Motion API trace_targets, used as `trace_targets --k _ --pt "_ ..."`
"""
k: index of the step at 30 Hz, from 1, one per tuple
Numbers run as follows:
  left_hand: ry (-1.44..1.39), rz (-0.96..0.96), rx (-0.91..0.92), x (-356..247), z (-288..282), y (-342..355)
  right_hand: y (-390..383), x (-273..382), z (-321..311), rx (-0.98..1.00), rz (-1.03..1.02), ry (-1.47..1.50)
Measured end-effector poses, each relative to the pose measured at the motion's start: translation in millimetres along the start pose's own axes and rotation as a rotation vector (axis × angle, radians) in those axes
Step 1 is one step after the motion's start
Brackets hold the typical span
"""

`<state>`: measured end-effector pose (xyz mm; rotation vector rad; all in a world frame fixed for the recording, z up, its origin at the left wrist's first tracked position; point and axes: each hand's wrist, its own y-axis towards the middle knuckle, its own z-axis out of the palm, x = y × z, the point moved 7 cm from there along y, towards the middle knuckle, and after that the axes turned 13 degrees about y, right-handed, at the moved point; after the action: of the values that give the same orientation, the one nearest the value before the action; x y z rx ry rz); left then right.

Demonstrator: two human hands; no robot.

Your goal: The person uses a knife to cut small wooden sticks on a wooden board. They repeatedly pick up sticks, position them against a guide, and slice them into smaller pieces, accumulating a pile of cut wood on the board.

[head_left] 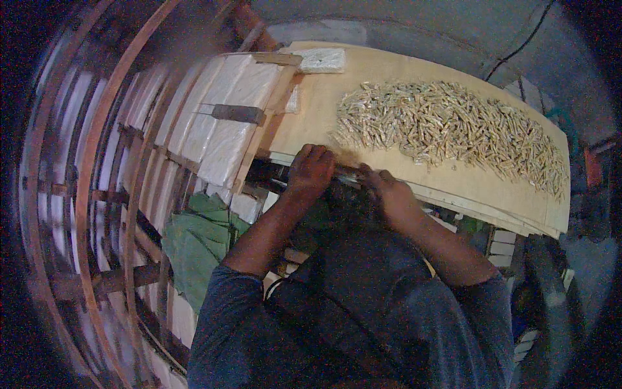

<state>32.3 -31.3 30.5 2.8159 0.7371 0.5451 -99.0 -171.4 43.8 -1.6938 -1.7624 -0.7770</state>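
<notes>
My left hand [311,172] is at the near edge of the pale wooden table [382,61], its fingers curled over. Just to its right, my right hand [394,198] is bent with fingers drawn in, at the same edge. Between the two hands lies a small blurred brownish patch [348,157] and a thin light strip [350,174]; what either hand grips is too dark and smeared to name. Beyond them, a wide heap of short tan stick-like pieces [447,123] covers the far and right parts of the tabletop.
White plastic-wrapped packs [230,146] are stacked at the left, with a dark block [238,114] on top. One wrapped pack [322,60] lies at the table's far left. Green sheets [194,243] hang beside my left forearm. Curved reddish bars [107,129] rise at the far left.
</notes>
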Motion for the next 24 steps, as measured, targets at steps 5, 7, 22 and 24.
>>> trace_targets --k 5,7,22,24 --pt "-0.053 0.031 -0.036 3 1 -5 23 -32 44 -0.008 0.017 0.124" --pt "-0.112 0.033 -0.105 6 -8 -6 2 -15 24 -0.004 -0.042 0.053" --pt "-0.143 0.060 -0.128 4 0 -7 5 10 7 -0.044 -0.140 0.231" --pt "-0.112 0.034 -0.145 5 0 -11 -9 3 6 -0.015 -0.036 0.181"
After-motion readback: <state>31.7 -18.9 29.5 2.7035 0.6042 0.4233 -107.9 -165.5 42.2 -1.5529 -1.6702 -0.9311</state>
